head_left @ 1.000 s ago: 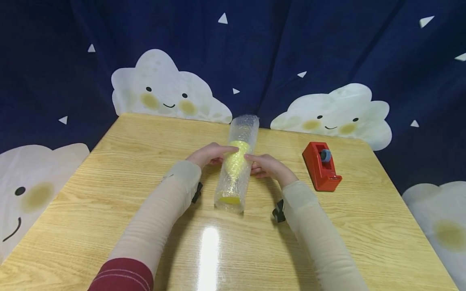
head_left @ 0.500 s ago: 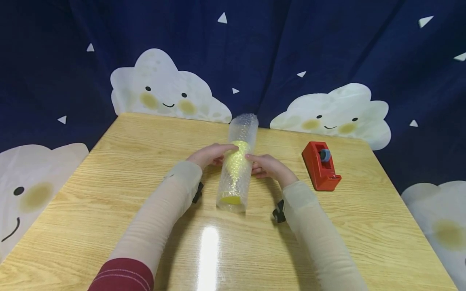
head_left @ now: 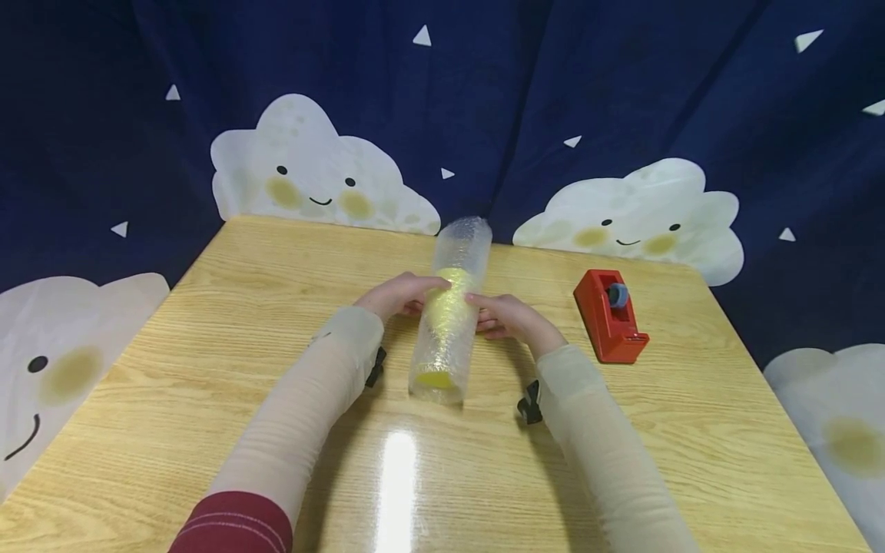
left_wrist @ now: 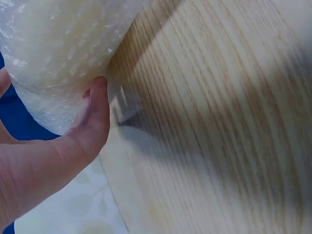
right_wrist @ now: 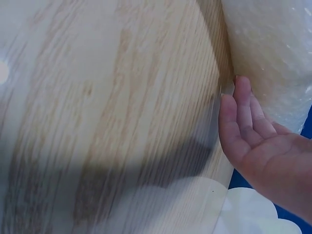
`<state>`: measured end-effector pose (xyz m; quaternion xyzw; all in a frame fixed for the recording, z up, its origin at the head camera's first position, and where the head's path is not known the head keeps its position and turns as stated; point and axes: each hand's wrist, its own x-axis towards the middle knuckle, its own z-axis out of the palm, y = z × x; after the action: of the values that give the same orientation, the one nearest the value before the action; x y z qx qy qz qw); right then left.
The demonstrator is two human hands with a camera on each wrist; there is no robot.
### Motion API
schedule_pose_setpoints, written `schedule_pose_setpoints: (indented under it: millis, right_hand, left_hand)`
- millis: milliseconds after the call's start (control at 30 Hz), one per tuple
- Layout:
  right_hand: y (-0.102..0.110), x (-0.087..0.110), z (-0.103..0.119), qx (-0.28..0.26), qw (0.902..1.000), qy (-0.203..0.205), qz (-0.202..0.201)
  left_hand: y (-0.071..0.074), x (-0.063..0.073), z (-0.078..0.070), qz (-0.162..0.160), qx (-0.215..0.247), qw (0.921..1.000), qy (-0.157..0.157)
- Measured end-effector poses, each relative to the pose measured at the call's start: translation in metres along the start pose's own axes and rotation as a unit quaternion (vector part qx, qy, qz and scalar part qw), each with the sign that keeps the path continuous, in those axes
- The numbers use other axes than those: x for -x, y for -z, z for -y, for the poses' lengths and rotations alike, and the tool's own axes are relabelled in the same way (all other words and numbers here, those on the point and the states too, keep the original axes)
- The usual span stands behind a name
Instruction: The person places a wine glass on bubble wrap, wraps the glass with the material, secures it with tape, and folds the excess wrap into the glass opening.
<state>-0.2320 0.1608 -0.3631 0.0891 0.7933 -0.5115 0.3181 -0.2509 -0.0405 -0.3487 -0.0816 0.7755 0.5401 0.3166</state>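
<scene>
A roll of clear bubble wrap (head_left: 462,244) lies lengthwise on the table, its far end near the back edge. Inside it shows a yellow object (head_left: 445,315) whose kind the wrap obscures. From the left side my left hand (head_left: 403,293) holds the roll, thumb on top and fingers low along the side. My right hand (head_left: 510,313) holds the opposite side, its thumb also on the wrap. In the left wrist view the fingertips (left_wrist: 100,83) touch the lower side of the wrap. The right wrist view has the fingers (right_wrist: 243,107) tucked against its base.
A red tape dispenser (head_left: 610,316) with a small roll of tape (head_left: 618,296) stands to the right of the hands on the wooden table (head_left: 691,399). Behind the table hangs a dark blue curtain (head_left: 484,92) printed with clouds.
The bubble wrap roll's near end shifts slightly right, then slightly back left. Both hands stay on it in nearly the same place.
</scene>
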Motion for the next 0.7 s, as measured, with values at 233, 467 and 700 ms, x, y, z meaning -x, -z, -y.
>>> schedule_pose_setpoints:
  millis: [233,467,700]
  right_hand:
    - [-0.0001,0.0002,-0.0006,-0.004,1.0,-0.003,-0.004]
    - [0.0012,-0.0005,-0.0021,-0.007,1.0,0.001,-0.003]
    - [0.0017,0.0011,-0.0013,-0.008,1.0,-0.001,-0.002]
  left_hand:
    - [0.0,0.0003,-0.0008,-0.004,0.015,0.9997,0.02]
    - [-0.0006,0.004,-0.0012,0.001,-0.062,0.9981,0.001]
    - [-0.0012,0.0037,-0.0019,0.004,-0.049,0.9988,-0.01]
